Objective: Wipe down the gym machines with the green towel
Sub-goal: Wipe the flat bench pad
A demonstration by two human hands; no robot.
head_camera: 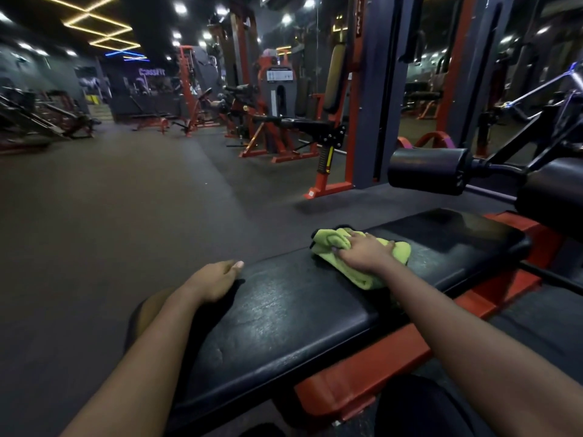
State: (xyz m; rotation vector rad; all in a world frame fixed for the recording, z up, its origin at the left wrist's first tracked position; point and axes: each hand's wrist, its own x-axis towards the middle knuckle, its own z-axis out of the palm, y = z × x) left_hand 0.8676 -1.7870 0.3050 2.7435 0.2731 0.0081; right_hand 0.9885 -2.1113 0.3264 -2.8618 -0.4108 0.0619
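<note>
Wiping is judged to be in progress on one machine. Item: green towel (362, 277), bunched in loose folds, laid on the far half of the black bench pad (284, 313), at its left edge. Item: right hand (367, 250), set palm-down on the towel, fingers spread and fairly straight, nothing clamped; the flat hold is presumably chosen so that pressure is carried through the cloth to the vinyl. Item: left hand (217, 279), rested on the pad's near left edge, thumb laid straight; its fingers are hidden behind the knuckles, so whether the edge is hooked cannot be told; a bracing role is inferred. Item: orange frame (362, 392), set beneath the pad. Item: black roller pad (429, 171), beyond the bench, not touched by the towel.
</note>
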